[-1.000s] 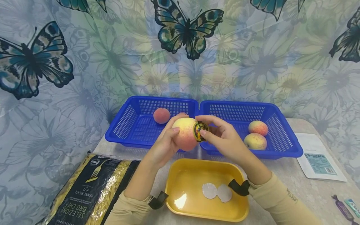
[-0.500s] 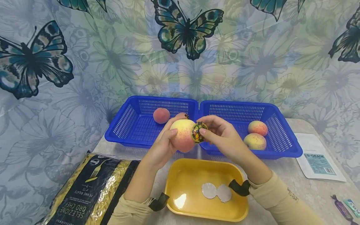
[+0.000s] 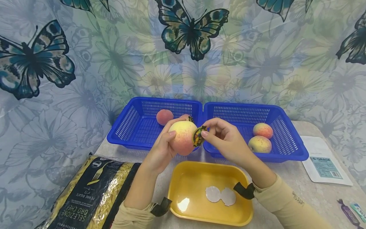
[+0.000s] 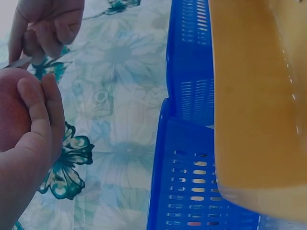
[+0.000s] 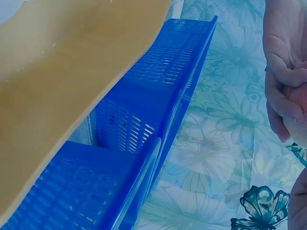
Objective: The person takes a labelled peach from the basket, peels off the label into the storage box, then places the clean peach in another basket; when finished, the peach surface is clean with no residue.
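Note:
In the head view, my left hand grips a yellow and pink peach above the space between the baskets and the yellow tray. My right hand pinches the right edge of a round black sticker with a colourful fruit print. The sticker's left part lies against the peach's side, while its right edge stands away from the skin between thumb and forefinger. The left wrist view shows the peach at the left edge with fingers curled round it. Only part of the peach appears in the right wrist view.
The yellow tray in front bears two white round pieces. Behind are a left blue basket and a right blue basket, both with peaches. A pasta bag lies left; a white pouch and wrapped candies lie right.
The peach in my left hand has shifted slightly left. A gap has opened between it and my right fingers, and the sticker's right edge has come away from the peach.

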`<state>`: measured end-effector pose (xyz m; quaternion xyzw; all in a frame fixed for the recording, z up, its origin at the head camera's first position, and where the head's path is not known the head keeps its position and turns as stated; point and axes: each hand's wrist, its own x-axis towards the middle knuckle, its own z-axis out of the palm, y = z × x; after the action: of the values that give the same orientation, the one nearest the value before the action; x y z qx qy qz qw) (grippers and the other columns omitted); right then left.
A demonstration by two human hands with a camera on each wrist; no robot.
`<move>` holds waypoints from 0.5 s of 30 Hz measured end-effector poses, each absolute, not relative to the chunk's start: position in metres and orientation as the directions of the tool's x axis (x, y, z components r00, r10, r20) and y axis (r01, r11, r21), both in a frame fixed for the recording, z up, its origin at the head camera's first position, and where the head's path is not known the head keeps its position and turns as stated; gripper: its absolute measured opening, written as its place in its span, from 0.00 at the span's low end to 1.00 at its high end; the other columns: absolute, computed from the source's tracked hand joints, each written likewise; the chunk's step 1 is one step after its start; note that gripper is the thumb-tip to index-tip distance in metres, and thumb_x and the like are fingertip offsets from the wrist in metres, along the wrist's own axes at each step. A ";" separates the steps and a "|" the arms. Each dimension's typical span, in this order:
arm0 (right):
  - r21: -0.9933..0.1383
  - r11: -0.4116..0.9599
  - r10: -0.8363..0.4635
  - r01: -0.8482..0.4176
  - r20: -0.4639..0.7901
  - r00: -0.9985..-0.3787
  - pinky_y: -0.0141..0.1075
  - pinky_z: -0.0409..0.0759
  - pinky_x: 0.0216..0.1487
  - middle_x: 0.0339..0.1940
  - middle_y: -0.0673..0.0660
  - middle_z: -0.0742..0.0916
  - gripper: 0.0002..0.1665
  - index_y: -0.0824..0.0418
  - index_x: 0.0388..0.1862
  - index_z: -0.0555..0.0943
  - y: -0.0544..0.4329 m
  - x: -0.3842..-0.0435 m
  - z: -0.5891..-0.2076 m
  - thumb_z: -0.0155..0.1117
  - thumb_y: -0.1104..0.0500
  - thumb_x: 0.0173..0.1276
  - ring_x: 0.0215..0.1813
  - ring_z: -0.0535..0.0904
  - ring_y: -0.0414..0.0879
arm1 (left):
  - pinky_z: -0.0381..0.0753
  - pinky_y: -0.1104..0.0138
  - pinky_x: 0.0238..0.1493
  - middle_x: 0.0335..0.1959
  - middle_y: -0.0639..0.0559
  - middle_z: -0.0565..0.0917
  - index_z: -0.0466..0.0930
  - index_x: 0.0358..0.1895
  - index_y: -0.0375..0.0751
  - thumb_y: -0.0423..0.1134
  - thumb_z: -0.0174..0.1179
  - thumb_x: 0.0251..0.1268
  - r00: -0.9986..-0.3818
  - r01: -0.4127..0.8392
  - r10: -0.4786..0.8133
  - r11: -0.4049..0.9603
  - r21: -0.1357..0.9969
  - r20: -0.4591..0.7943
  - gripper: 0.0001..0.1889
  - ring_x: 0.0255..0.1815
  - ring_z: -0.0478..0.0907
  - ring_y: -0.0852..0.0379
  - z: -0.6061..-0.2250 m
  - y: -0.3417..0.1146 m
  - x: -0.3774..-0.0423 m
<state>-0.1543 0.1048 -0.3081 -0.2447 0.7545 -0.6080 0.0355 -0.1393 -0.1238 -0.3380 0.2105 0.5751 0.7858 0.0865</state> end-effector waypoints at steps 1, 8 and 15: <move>-0.936 0.134 -0.419 -0.327 0.245 -0.874 0.33 0.73 0.26 0.25 0.52 0.76 0.08 0.56 0.49 0.78 0.105 -0.154 -0.308 0.62 0.58 0.73 0.25 0.69 0.45 | 0.83 0.61 0.56 0.77 0.54 0.58 0.59 0.72 0.50 0.44 0.36 0.74 -0.897 0.106 0.377 -0.324 0.940 0.231 0.25 0.64 0.72 0.53 -0.338 -0.124 -0.139; -0.944 0.143 -0.467 -0.297 0.200 -0.861 0.37 0.79 0.24 0.26 0.54 0.81 0.07 0.57 0.47 0.77 0.108 -0.150 -0.305 0.61 0.57 0.74 0.24 0.77 0.50 | 0.81 0.64 0.58 0.79 0.59 0.54 0.60 0.72 0.51 0.44 0.36 0.74 -0.906 0.082 0.371 -0.316 0.945 0.203 0.24 0.68 0.67 0.53 -0.341 -0.123 -0.137; -0.925 0.217 -0.529 -0.310 0.156 -0.834 0.38 0.82 0.28 0.29 0.57 0.86 0.08 0.58 0.46 0.80 0.123 -0.148 -0.304 0.62 0.56 0.73 0.29 0.83 0.51 | 0.81 0.63 0.58 0.75 0.54 0.59 0.57 0.72 0.48 0.45 0.36 0.74 -0.924 0.051 0.353 -0.274 0.960 0.150 0.25 0.64 0.69 0.51 -0.342 -0.124 -0.135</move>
<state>-0.1484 0.1235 -0.3044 -0.2709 0.7742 -0.5638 0.0968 -0.1348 -0.1243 -0.3423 0.1699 0.5945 0.7800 0.0967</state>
